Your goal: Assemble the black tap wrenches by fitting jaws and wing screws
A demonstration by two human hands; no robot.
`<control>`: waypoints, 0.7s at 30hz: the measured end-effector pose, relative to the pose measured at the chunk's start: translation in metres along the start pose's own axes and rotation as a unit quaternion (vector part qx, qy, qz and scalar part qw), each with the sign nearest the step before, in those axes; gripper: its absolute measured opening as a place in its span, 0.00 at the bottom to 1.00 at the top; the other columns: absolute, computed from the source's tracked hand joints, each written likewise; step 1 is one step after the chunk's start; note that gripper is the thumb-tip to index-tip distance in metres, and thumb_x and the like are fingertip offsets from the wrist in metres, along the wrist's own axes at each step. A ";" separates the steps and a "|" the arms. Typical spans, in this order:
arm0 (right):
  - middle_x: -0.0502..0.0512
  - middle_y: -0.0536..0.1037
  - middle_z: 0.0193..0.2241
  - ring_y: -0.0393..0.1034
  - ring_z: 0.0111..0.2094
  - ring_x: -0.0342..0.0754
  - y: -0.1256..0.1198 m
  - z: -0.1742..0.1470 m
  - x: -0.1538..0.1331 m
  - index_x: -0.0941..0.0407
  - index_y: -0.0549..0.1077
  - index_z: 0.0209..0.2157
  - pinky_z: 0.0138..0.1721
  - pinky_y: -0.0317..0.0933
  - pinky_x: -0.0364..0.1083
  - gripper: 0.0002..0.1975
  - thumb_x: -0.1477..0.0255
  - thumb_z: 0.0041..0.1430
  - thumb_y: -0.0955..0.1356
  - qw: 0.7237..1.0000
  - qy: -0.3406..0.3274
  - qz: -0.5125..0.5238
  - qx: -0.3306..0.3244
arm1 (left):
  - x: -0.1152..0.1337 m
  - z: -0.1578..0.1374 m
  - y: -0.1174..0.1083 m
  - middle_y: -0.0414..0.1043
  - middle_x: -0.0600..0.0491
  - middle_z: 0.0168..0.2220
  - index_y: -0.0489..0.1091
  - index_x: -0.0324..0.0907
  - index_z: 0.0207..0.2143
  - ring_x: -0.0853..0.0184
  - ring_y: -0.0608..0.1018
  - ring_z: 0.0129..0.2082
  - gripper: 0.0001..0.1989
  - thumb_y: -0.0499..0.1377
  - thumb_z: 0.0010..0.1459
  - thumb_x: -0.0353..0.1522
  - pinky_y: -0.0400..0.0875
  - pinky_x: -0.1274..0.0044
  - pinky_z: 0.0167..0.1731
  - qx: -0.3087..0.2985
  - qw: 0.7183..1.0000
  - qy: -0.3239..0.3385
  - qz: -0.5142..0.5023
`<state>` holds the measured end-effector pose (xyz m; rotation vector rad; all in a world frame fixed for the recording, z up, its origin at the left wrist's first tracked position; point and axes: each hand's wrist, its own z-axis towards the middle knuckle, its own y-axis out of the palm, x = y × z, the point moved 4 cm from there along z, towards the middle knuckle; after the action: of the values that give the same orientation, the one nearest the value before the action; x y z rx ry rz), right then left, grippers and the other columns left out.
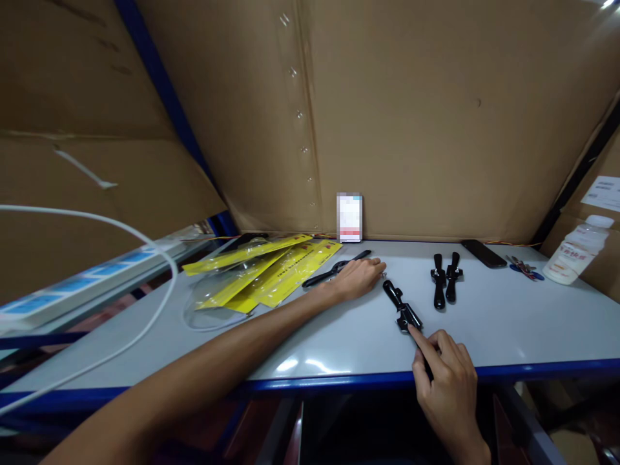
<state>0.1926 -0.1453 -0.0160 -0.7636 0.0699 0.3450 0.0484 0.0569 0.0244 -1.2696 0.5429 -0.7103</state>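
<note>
My right hand [448, 371] is closed round the near handle of a black spokeshave [408, 318], its index finger lying along the tool toward the metal body. The far handle points up and left over the table. My left hand [359, 278] is palm down on the tabletop with fingers bent together; a tiny shiny bit shows at the fingertips, too small to name. Just behind that hand lies a second black spokeshave [320, 279], partly hidden by it. Two more spokeshaves, a left one [438, 281] and a right one [453, 278], rest side by side farther right.
Yellow cards with clear plastic packaging [276, 274] overlap on the left. A lit phone [349, 218] leans on the cardboard wall [411, 129]. Rightward are a dark phone [484, 253], keys [526, 268] and a white bottle [578, 252]. A white cable [165, 284] loops beside a power strip [87, 284].
</note>
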 end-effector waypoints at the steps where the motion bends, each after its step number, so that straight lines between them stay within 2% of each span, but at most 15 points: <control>1: 0.52 0.69 0.29 0.62 0.31 0.47 0.000 0.000 0.000 0.54 0.75 0.53 0.35 0.53 0.48 0.20 0.79 0.63 0.63 1.000 -0.001 0.000 0.001 | -0.001 0.000 0.000 0.74 0.45 0.42 0.70 0.40 0.40 0.61 0.76 0.37 0.10 0.49 0.67 0.30 0.68 0.73 0.36 0.003 1.000 -0.001 -0.009; 7: 0.52 0.69 0.30 0.62 0.31 0.47 0.000 0.000 -0.001 0.54 0.75 0.53 0.36 0.53 0.48 0.20 0.79 0.64 0.62 1.000 0.005 0.001 -0.004 | -0.011 -0.008 -0.014 0.75 0.46 0.38 0.68 0.40 0.39 0.61 0.76 0.36 0.10 0.48 0.68 0.30 0.65 0.73 0.35 0.043 0.997 -0.026 -0.055; 10: 0.52 0.69 0.30 0.62 0.32 0.47 0.000 0.000 -0.001 0.54 0.76 0.53 0.36 0.53 0.48 0.20 0.79 0.64 0.62 1.000 0.008 0.001 -0.008 | -0.001 -0.018 -0.027 0.75 0.47 0.37 0.67 0.41 0.39 0.62 0.75 0.34 0.12 0.46 0.71 0.34 0.65 0.73 0.34 0.063 0.996 0.007 -0.064; 15: 0.52 0.69 0.29 0.62 0.32 0.48 -0.001 0.002 -0.002 0.55 0.76 0.52 0.35 0.53 0.48 0.20 0.80 0.63 0.62 1.000 0.006 0.000 -0.004 | 0.045 -0.033 -0.035 0.72 0.50 0.30 0.66 0.41 0.35 0.66 0.73 0.28 0.13 0.46 0.70 0.33 0.62 0.74 0.30 0.000 0.989 0.117 -0.087; 17: 0.52 0.69 0.29 0.62 0.32 0.48 -0.001 0.002 -0.002 0.55 0.76 0.52 0.35 0.53 0.48 0.20 0.80 0.63 0.62 1.000 0.005 -0.001 -0.004 | 0.061 -0.038 -0.035 0.72 0.49 0.31 0.66 0.41 0.33 0.67 0.72 0.27 0.12 0.46 0.69 0.31 0.60 0.73 0.28 -0.026 0.983 0.157 -0.090; 21: 0.52 0.69 0.29 0.62 0.32 0.48 -0.001 0.001 -0.002 0.55 0.76 0.53 0.35 0.53 0.48 0.20 0.79 0.64 0.62 1.000 0.003 0.000 -0.002 | 0.073 -0.041 -0.035 0.73 0.48 0.32 0.65 0.41 0.32 0.67 0.71 0.26 0.11 0.48 0.68 0.29 0.57 0.72 0.27 -0.063 0.980 0.176 -0.065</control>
<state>0.1906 -0.1462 -0.0139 -0.7685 0.0756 0.3421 0.0622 -0.0293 0.0502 -1.3121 0.8088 -1.0338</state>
